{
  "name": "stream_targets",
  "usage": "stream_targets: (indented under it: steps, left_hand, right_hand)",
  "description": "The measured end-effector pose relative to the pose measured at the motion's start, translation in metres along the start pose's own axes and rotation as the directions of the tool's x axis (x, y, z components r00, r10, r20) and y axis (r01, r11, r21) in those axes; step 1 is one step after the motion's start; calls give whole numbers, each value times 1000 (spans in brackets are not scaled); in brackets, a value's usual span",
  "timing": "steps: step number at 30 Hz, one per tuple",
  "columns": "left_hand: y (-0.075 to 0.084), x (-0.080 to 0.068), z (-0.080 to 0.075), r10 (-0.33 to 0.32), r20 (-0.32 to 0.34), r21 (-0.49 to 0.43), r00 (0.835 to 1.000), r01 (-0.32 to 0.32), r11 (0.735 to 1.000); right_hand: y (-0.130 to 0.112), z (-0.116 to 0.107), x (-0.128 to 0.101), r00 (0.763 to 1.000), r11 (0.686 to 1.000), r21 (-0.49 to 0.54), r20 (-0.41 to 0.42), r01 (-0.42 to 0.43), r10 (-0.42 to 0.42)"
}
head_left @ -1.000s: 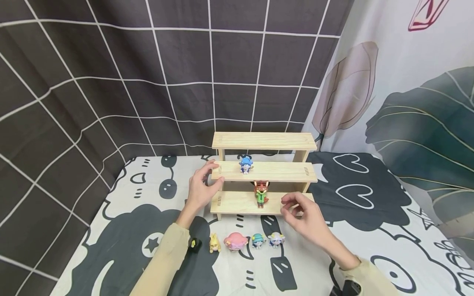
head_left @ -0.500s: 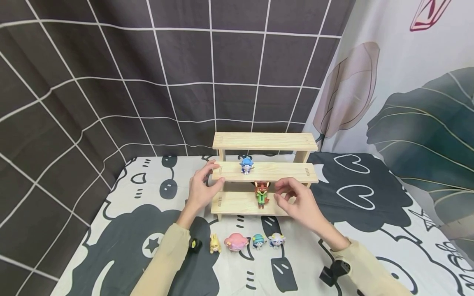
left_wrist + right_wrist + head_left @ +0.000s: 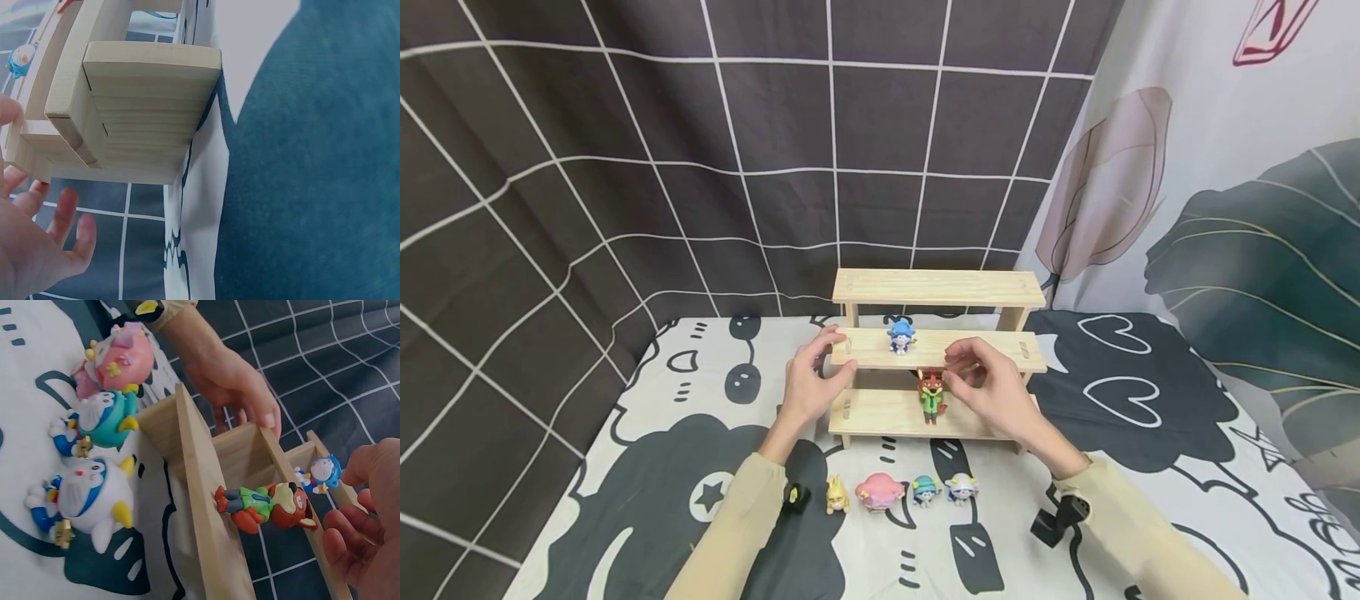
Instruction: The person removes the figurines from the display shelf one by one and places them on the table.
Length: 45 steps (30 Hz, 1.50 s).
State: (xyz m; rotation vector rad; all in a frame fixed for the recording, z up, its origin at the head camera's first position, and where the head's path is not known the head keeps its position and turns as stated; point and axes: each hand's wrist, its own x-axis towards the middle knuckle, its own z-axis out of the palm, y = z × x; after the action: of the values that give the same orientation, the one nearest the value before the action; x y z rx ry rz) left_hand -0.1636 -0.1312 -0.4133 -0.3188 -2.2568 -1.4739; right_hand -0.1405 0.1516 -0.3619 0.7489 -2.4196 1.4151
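A three-tier wooden shelf (image 3: 936,287) stands on the patterned cloth. My left hand (image 3: 811,379) grips the left end of its middle board, thumb in front and fingers behind. A blue-hatted figurine (image 3: 901,337) is on that middle board, left of centre. Below it, on the lowest board, a fox figurine (image 3: 932,398) in a green jacket stands upright. My right hand (image 3: 996,392) hovers just right of the fox's head, in front of the middle board. Its fingers are loosely bent and hold nothing; the right wrist view shows them beside the blue figurine (image 3: 325,472).
In front of the shelf several figurines form a row: a yellow rabbit-like one (image 3: 837,495), a pink round one (image 3: 880,492), a teal-hatted one (image 3: 924,490) and a white one (image 3: 961,488). Behind hangs a dark grid-patterned curtain (image 3: 880,117).
My right hand has moved up and to the left, from beside the lowest board to near the fox's head and the middle board. The left hand has kept its place.
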Motion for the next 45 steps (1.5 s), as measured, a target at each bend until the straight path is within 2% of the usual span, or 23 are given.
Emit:
stream_targets:
  steps: [5, 14, 21, 30, 45]
  left_hand:
    - [1, 0, 0, 0, -1, 2, 1000, 0, 1000]
    - [1, 0, 0, 1, -1, -10, 1000, -1, 1000]
    - [2, -1, 0, 6, -1, 0, 1000, -6, 1000]
    - [2, -1, 0, 6, -3, 6, 1000, -6, 1000]
    - [-1, -1, 1, 21, -4, 9, 1000, -21, 1000]
  right_hand:
    - [2, 1, 8, 1000, 1000, -4, 9, 6, -6]
    - [0, 4, 28, 996, 996, -21, 16, 84, -83]
    - [3, 9, 40, 994, 994, -14, 23, 111, -110]
    - [1, 14, 49, 995, 998, -7, 78, 64, -64]
    - [3, 20, 57, 992, 997, -3, 99, 76, -75]
